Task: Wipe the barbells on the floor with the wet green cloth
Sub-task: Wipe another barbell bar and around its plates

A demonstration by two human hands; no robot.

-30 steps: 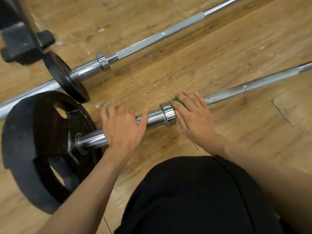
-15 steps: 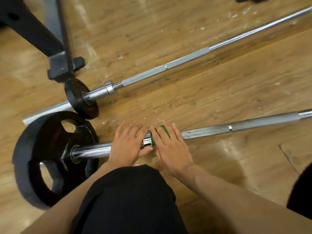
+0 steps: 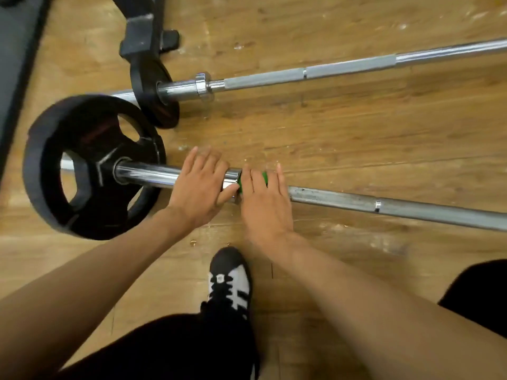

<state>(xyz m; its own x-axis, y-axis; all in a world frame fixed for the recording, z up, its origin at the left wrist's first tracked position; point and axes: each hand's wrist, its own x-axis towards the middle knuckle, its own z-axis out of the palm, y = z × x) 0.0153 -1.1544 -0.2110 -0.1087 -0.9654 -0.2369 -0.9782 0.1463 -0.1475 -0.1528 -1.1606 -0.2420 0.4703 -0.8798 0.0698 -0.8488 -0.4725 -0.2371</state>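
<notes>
My left hand (image 3: 197,187) lies flat, fingers straight, on the chrome sleeve of the near barbell (image 3: 411,209). At its 3 o'clock, my right hand (image 3: 264,201), fingers straight, presses the green cloth (image 3: 264,177) onto the shaft. The second barbell (image 3: 356,67) lies toward 12 o'clock.

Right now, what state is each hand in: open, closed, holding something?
Left hand: open, fingers flat on the near barbell.
Right hand: open, pressing the green cloth onto that bar.
</notes>
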